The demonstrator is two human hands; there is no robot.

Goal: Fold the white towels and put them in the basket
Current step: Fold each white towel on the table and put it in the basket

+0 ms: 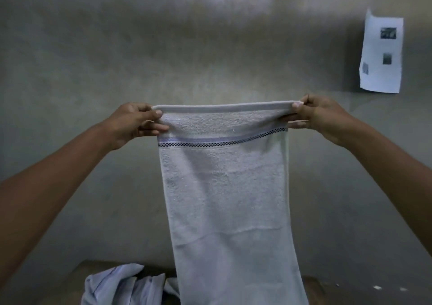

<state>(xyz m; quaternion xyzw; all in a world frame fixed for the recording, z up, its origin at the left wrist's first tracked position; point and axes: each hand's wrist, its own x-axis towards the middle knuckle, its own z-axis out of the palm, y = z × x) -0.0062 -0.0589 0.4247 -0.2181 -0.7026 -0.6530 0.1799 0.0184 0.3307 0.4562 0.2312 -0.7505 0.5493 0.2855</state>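
Note:
A white towel [229,187] with a dark checked stripe near its top hangs full length in front of me, held up by its top edge. My left hand [138,123] pinches the top left corner and my right hand [318,117] pinches the top right corner, arms stretched forward. The towel's lower end drops out of the frame at the bottom. More white towels [117,286] lie crumpled in a heap at the bottom left, partly behind the hanging one. No basket is in view.
A grey plaster wall [210,47] fills the background. A sheet of paper [382,54] with small dark pictures is stuck on it at the upper right. A brown surface [313,288] under the heap shows at the bottom edge.

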